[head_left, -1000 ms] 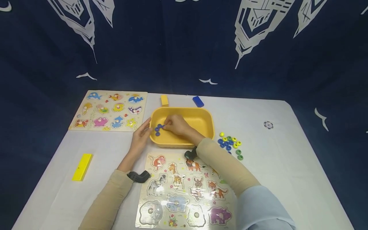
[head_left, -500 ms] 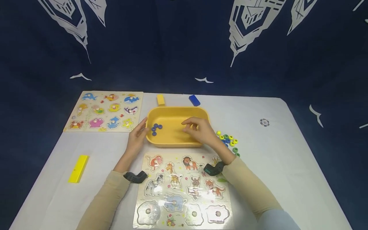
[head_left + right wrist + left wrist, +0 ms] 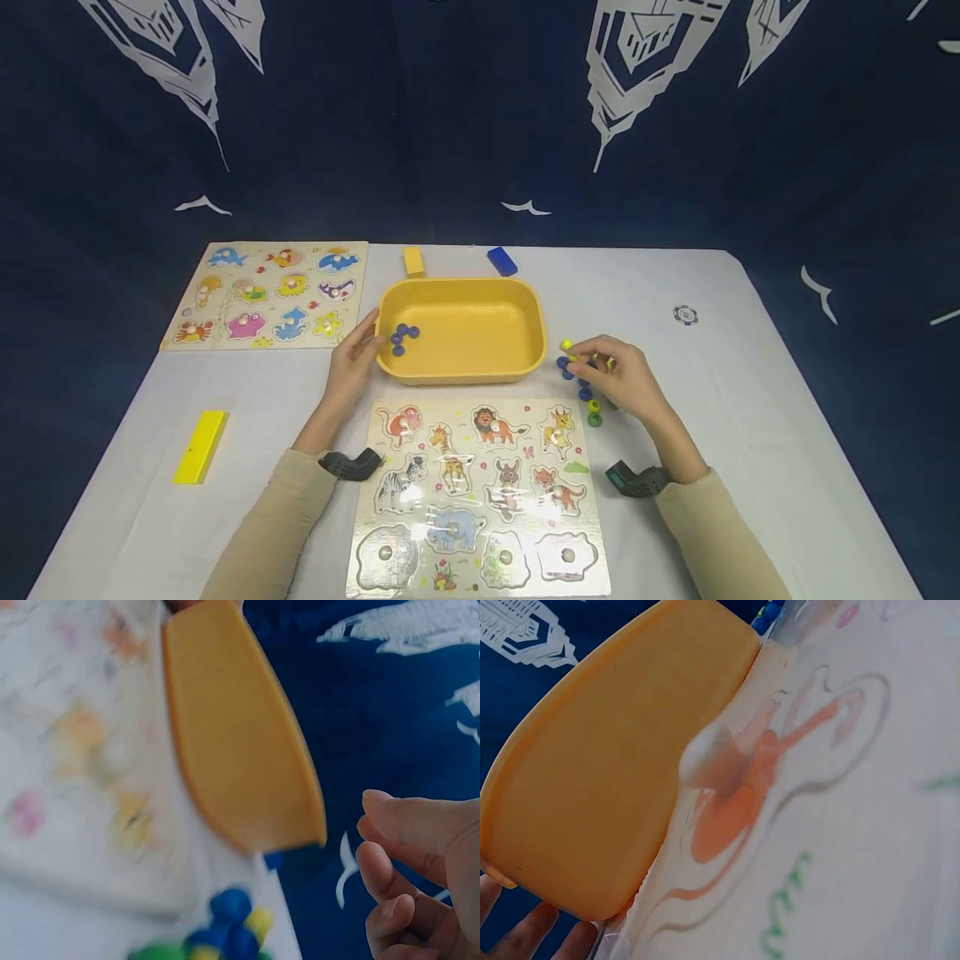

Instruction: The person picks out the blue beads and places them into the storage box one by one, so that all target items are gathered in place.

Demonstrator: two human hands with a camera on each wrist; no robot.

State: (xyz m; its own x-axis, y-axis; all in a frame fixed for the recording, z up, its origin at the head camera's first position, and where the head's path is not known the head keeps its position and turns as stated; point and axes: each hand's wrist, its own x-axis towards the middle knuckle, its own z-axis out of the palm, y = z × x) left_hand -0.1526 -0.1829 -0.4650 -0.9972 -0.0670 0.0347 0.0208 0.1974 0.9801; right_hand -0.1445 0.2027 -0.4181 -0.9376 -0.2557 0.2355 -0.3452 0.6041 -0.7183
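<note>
In the head view my left hand [image 3: 354, 358] rests against the left end of the yellow tray [image 3: 480, 367], its fingers touching the rim. Inside that tray, near the left end, lie several blue beads [image 3: 402, 330]. My right hand [image 3: 618, 375] hovers over a loose group of blue, yellow and green beads [image 3: 585, 394] to the right of the tray and partly hides them. In the right wrist view, the right hand's fingers [image 3: 379, 862] are loosely bent, with a gap between thumb and forefinger and no bead visible there.
An animal peg puzzle board [image 3: 480, 483] lies in front of the tray. A sea-creature puzzle board [image 3: 270, 292] is at the back left. Around stand a long yellow block [image 3: 201, 447], a small yellow block [image 3: 413, 262], a blue block [image 3: 502, 261] and a poker chip [image 3: 686, 315].
My right hand has left the blue beads in the tray and moved right, over the loose beads. One bead it was touching now lies among the others. My left hand stays at the tray.
</note>
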